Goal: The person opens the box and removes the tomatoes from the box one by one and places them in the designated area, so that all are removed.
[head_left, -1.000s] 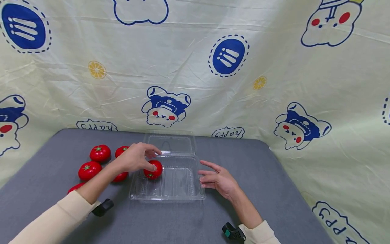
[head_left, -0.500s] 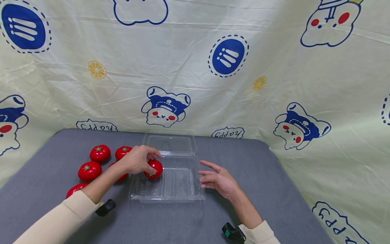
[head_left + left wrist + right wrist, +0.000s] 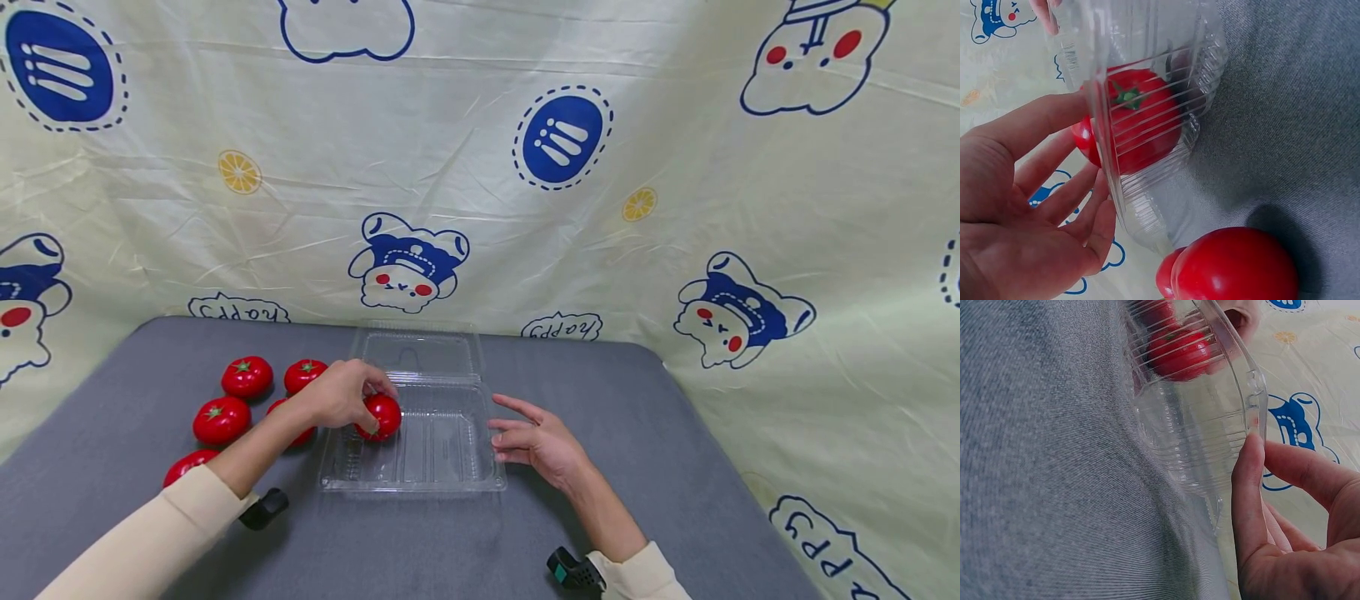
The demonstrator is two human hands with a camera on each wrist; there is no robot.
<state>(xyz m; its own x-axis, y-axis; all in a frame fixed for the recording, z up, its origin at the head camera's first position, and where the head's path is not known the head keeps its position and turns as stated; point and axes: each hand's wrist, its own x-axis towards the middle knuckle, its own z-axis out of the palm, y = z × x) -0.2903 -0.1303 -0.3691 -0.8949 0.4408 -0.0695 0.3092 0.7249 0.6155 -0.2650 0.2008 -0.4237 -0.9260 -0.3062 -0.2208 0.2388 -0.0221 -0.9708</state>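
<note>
My left hand (image 3: 341, 398) reaches over the left wall of a clear hinged plastic container (image 3: 450, 450) and holds a red tomato (image 3: 384, 419), thumb on its near side. In the left wrist view that tomato (image 3: 1147, 125) shows through the ribbed wall, its green stem top in sight, with the hand (image 3: 1041, 206) beside the rim. On the container's right side my right hand (image 3: 551, 446) has its fingers at the rim. Up close in the right wrist view, thumb and a finger of this hand (image 3: 1291, 531) pinch the rim.
Several more tomatoes (image 3: 221, 421) sit on the grey tabletop (image 3: 420, 550) left of the container, some partly behind the left forearm. The container's lid (image 3: 420, 350) lies open toward the back. A printed cloth (image 3: 480, 150) hangs behind the table.
The left hand and forearm have shifted slightly right and down, and the held tomato has moved very slightly right. The right hand and container stay in place.
</note>
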